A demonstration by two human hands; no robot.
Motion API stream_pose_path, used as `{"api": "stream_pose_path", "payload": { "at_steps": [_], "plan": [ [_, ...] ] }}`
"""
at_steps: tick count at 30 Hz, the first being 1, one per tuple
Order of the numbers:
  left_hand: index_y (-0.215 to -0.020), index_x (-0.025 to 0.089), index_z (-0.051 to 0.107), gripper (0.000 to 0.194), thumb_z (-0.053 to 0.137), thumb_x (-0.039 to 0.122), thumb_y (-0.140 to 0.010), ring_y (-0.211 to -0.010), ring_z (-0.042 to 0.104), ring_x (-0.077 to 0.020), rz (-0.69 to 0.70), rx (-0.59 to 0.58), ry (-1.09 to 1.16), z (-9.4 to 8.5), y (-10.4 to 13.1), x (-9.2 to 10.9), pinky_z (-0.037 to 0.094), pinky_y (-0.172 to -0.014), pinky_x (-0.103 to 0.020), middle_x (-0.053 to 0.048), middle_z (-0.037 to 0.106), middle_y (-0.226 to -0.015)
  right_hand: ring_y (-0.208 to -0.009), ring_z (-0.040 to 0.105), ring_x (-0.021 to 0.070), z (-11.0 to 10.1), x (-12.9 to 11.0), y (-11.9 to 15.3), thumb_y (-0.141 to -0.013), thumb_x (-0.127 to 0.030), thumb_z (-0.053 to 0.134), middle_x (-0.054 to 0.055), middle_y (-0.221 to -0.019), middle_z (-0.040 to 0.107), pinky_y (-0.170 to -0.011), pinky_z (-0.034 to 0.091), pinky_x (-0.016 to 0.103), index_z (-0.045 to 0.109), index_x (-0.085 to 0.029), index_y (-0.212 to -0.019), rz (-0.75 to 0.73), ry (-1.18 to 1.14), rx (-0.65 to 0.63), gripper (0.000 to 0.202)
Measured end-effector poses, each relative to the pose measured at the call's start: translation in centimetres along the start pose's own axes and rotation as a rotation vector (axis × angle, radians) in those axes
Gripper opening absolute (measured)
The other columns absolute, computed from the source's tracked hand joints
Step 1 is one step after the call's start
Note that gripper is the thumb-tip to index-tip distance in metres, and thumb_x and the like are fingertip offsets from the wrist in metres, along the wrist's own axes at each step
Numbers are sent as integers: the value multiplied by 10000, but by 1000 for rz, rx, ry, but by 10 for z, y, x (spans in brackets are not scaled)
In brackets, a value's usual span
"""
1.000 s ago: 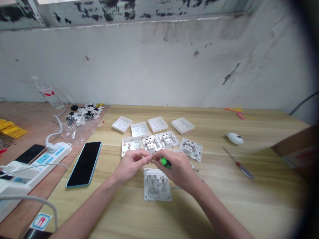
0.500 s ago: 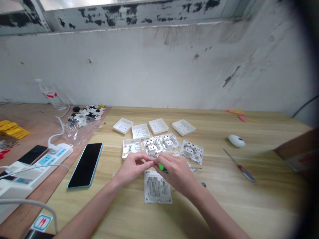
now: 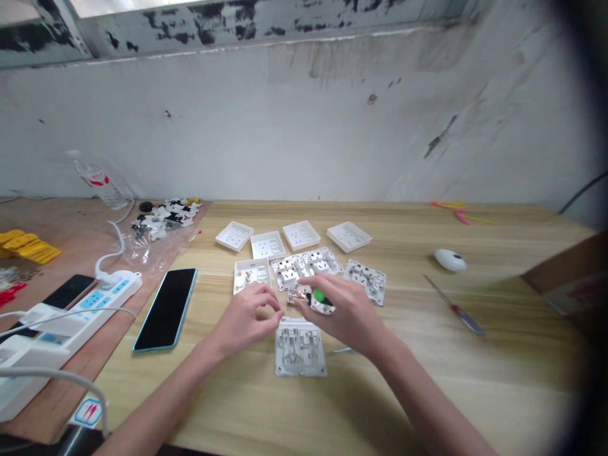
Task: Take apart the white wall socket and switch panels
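My right hand (image 3: 344,309) is closed round a green-handled screwdriver (image 3: 319,295), beside a small metal part (image 3: 299,296) whose details are too small to tell. Fingertips curled, my left hand (image 3: 249,316) hovers just left of it; thumb and index finger nearly meet, and anything between them is too small to make out. Below both hands lies a socket back plate (image 3: 300,354). A white cover holding small brass pieces (image 3: 251,273) is behind my left hand. Further socket inserts (image 3: 291,271) lie behind my right hand, with another (image 3: 368,280) to its right.
White covers (image 3: 301,235) lie in a row at the back. A phone (image 3: 166,309) and power strip (image 3: 90,307) are at left, near a pile of small parts (image 3: 166,218) and a bottle (image 3: 102,183). A white mouse-like object (image 3: 450,259) and another screwdriver (image 3: 456,307) lie right.
My hands have moved apart from their touching fingertips. The screwdriver in my right hand has turned, so its shaft no longer shows. The metal part between the hands has come into view.
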State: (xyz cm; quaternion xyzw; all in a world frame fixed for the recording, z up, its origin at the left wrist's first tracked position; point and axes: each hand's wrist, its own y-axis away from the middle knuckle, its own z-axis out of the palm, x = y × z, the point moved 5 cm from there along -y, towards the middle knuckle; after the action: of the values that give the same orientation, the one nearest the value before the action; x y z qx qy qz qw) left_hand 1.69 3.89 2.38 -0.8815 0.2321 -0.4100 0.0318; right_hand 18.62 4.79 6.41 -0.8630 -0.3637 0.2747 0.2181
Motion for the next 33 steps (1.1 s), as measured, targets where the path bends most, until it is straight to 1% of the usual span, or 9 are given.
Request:
{"api": "stream_pose_path", "payload": {
  "at_steps": [2, 4, 9, 14, 19, 23, 25, 30, 33],
  "plan": [
    [-761, 160, 625, 66, 607, 172, -824, -888, 557, -192, 43, -42, -145, 4, 9, 4, 470, -796, -349, -41, 620, -888, -657, 569, 105, -12, 6, -1, -844, -258, 590, 12, -793, 656, -610, 395, 227, 620, -172, -988, 56, -12, 56, 170],
    [-779, 158, 601, 62, 574, 162, -835, -883, 543, -197, 76, -74, -251, 9, 18, 8, 477, -756, -340, -49, 607, -897, -634, 557, 105, -18, 11, -2, -849, -232, 563, 11, -775, 651, -603, 393, 234, 623, -176, -947, 88, -14, 69, 128],
    [-807, 159, 570, 63, 522, 149, -847, -883, 530, -208, 113, -111, -417, 16, 25, 18, 487, -746, -346, -60, 589, -905, -651, 581, 116, -15, 16, 0, -848, -178, 494, 27, -810, 674, -615, 404, 244, 623, -184, -906, 115, -43, 21, 142],
    [-805, 156, 560, 58, 514, 158, -841, -896, 523, -223, 140, -150, -538, 20, 24, 21, 489, -759, -364, -65, 580, -915, -672, 598, 124, -14, 19, 1, -844, -176, 495, 29, -825, 683, -639, 411, 245, 629, -182, -897, 146, -50, 46, 145],
    [-780, 159, 548, 58, 516, 147, -826, -878, 520, -232, 166, -129, -612, 27, 26, 22, 482, -742, -370, -73, 578, -894, -684, 607, 122, -20, 22, 2, -835, -166, 510, 18, -808, 678, -659, 414, 234, 627, -181, -873, 183, -60, 103, 124],
    [-780, 162, 545, 62, 512, 146, -831, -876, 520, -233, 163, -127, -621, 31, 27, 23, 479, -726, -361, -73, 576, -892, -686, 608, 118, -22, 23, 2, -836, -168, 508, 16, -806, 677, -656, 409, 232, 625, -179, -872, 199, -44, 107, 122],
    [-789, 161, 544, 70, 501, 144, -841, -877, 520, -231, 153, -125, -618, 32, 28, 23, 477, -726, -358, -71, 574, -891, -673, 607, 119, -18, 25, 2, -839, -183, 510, 18, -821, 686, -640, 405, 238, 628, -183, -880, 214, -5, 52, 125],
    [-806, 169, 546, 98, 473, 139, -864, -867, 517, -214, 125, -110, -529, 32, 29, 24, 467, -736, -344, -60, 569, -877, -680, 628, 141, 2, 29, 5, -843, -222, 535, 22, -813, 705, -599, 383, 252, 658, -213, -866, 171, 133, -239, 126],
    [-786, 173, 530, 106, 471, 154, -872, -862, 515, -207, 97, -115, -453, 30, 29, 23, 460, -735, -333, -53, 568, -871, -679, 632, 157, 9, 32, 9, -830, -283, 584, 20, -785, 704, -575, 359, 260, 680, -232, -862, 170, 205, -324, 113]
  ]
}}
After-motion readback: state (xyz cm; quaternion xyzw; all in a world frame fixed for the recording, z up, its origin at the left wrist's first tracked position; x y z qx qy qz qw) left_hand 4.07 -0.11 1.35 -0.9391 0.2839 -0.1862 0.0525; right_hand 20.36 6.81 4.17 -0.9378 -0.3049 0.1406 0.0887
